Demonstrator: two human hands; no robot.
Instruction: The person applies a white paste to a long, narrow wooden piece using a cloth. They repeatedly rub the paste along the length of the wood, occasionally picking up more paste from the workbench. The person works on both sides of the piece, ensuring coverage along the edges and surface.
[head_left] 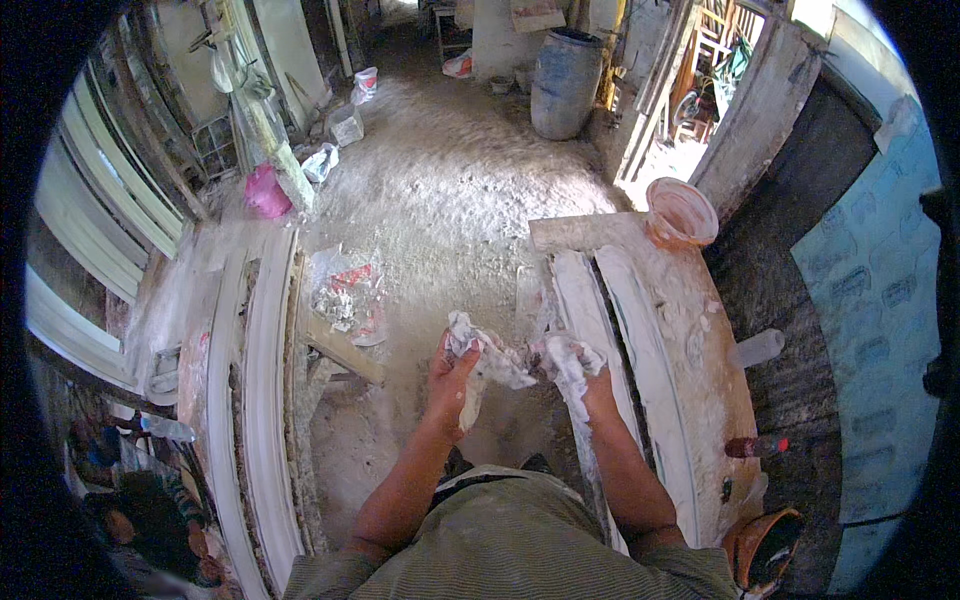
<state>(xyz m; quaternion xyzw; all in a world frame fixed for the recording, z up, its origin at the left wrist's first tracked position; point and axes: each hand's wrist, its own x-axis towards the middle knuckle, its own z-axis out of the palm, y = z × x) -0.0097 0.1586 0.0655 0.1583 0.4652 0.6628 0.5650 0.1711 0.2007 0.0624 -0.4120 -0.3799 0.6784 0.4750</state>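
My left hand (452,385) is closed around a ragged white clump (500,363), which looks like plaster-soaked fibre or cloth. The clump stretches across toward my right hand (592,385), whose fingers are also closed and thickly coated in white. Whether the clump is one piece or two between the hands I cannot make out. Both hands are held in front of my body, above the gap between two benches. Just right of my right hand lie long white plaster strips (640,340) on the right bench (700,350).
Long white mouldings (262,400) cover the left bench. An orange bowl (682,213) sits at the right bench's far end; a dark red bottle (757,446) and orange bucket (765,550) are nearer. A person (150,520) is at lower left. A blue barrel (567,85) stands far back.
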